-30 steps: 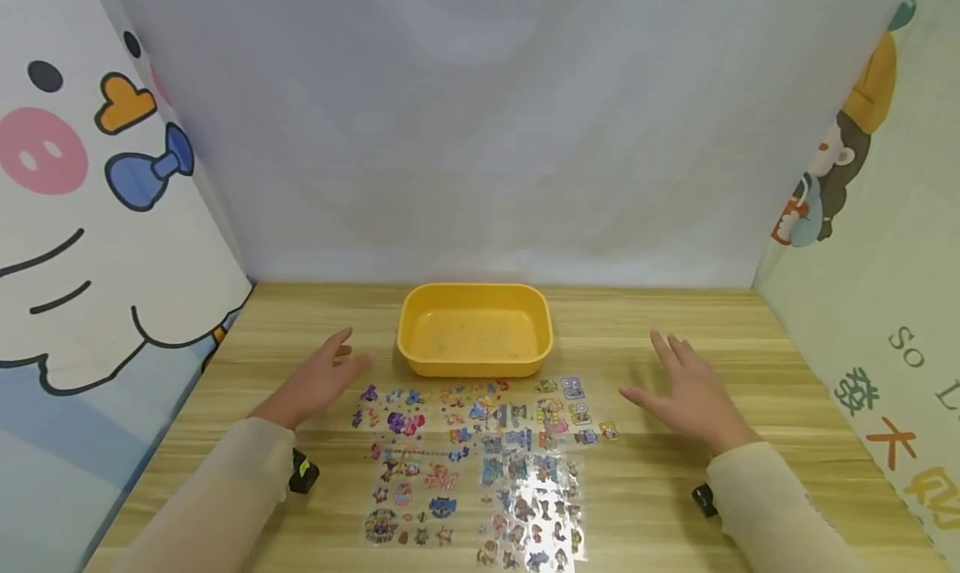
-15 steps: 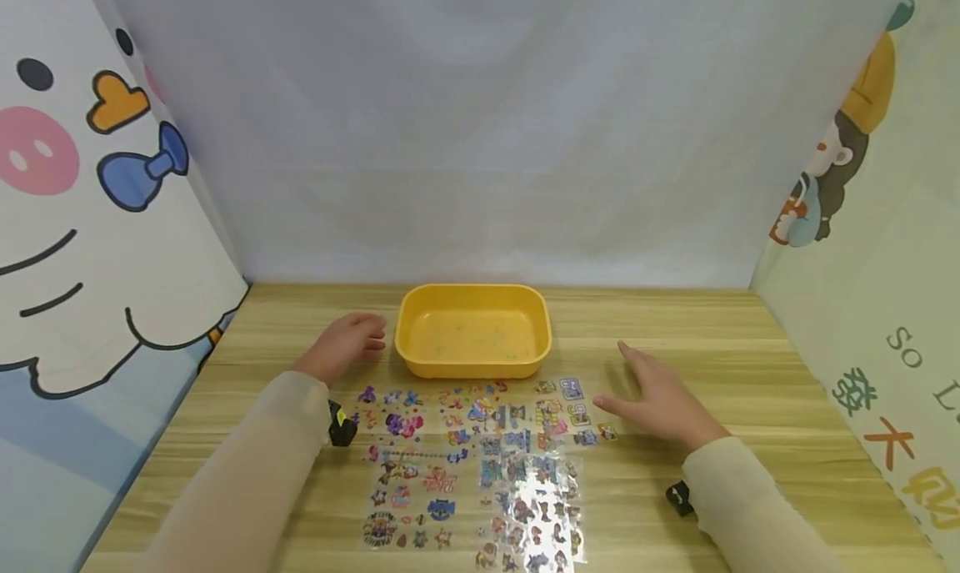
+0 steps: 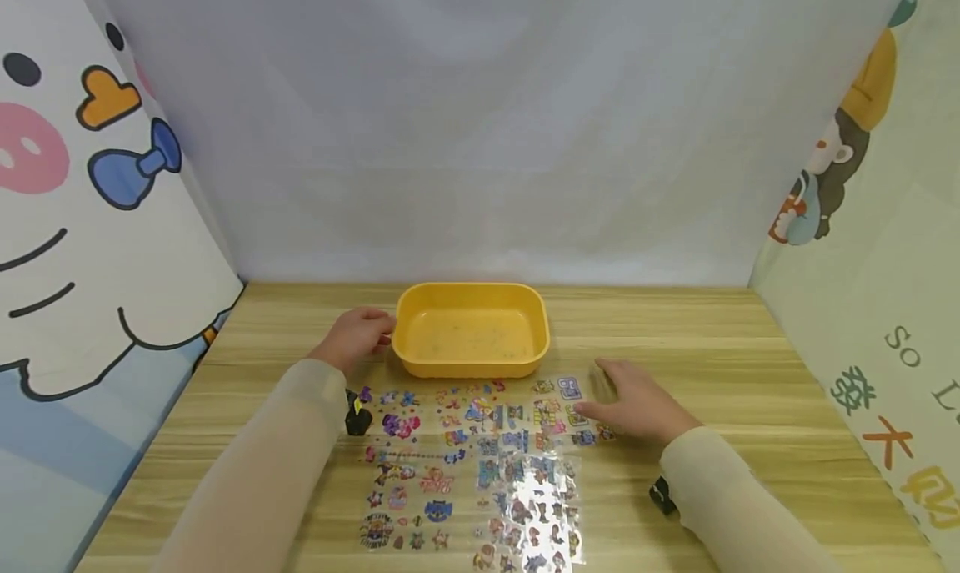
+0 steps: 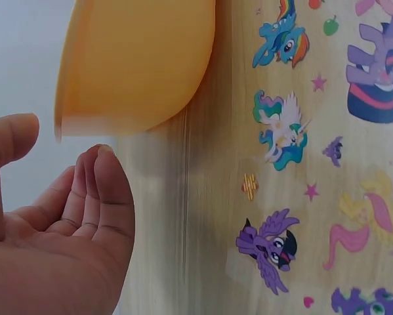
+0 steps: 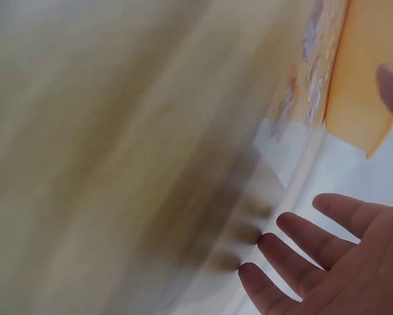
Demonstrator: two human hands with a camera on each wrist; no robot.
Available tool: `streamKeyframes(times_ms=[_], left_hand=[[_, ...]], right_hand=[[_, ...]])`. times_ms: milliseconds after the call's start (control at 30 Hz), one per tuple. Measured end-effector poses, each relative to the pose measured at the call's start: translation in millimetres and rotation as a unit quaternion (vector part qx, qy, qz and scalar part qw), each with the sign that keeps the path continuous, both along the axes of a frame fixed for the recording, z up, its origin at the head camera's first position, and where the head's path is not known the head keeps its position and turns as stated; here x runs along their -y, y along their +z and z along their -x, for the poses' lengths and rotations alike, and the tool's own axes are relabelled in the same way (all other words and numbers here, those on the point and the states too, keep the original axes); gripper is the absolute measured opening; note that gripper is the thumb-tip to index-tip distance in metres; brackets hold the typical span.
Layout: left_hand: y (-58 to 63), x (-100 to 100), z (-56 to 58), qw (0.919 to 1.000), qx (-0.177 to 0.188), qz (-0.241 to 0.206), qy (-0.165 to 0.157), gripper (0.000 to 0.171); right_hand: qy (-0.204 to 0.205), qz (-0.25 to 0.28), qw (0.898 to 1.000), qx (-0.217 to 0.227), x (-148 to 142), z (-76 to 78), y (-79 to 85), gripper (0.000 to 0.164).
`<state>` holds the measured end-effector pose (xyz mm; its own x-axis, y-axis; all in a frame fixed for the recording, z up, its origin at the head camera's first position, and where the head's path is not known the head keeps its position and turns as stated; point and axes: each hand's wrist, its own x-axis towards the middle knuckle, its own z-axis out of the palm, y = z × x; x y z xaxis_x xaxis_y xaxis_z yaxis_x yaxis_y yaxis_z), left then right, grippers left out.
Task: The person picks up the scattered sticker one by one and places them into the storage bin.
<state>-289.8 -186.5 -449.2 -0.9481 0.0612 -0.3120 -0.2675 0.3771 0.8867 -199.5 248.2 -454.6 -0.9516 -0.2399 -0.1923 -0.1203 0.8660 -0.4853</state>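
"A pale cloth (image 3: 480, 139) hangs behind the wood-grain table (image 3: 675, 331), and the cartoon figure (image 3: 75, 214) on the left is cut off. Can you make out all the clear sticker sheets (image 3: 487, 446)?"

"Not quite. White glare washes over the nearest one on the right, and the head view cuts it off at the bottom, along with both sleeves (image 3: 262, 464)."

"And the right hand (image 3: 630, 399)?"

"Fingers straight and spread, thumb apart, at the right edge of the sheets. Its wrist view is so smeared I can't tell whether the fingertips touch anything."

"The left hand (image 3: 354, 338)?"

"Just by the left end of the yellow tray (image 3: 471, 331), fingers loosely bent, gripping nothing. I can't tell if a fingertip brushes the rim."

"How does the tray look?"

"Smooth, round-cornered, sitting upright beyond the sheets, with faint specks on its floor, too small to name"
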Motion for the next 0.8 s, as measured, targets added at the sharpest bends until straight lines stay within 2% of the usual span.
streamKeyframes(times_ms=[267, 500, 800], left_hand=[[-1.3, -5.5, 1.2, 0.9997, 0.006, 0.008, 0.020, 0.051], [0.7, -8.2, 2.1, 0.9999, 0.002, 0.016, 0.005, 0.050], [3.1, -10.9, 4.0, 0.9999, 0.012, 0.001, 0.007, 0.045]], right_hand=[[-0.001, -0.032, 0.999, -0.004, 7.9, 13.0, 0.9, 0.082], [0.011, -0.052, 0.998, -0.019, 14.4, 23.5, -2.0, 0.065], [0.006, -0.054, 0.998, -0.019, 17.1, 29.6, -5.9, 0.062]])
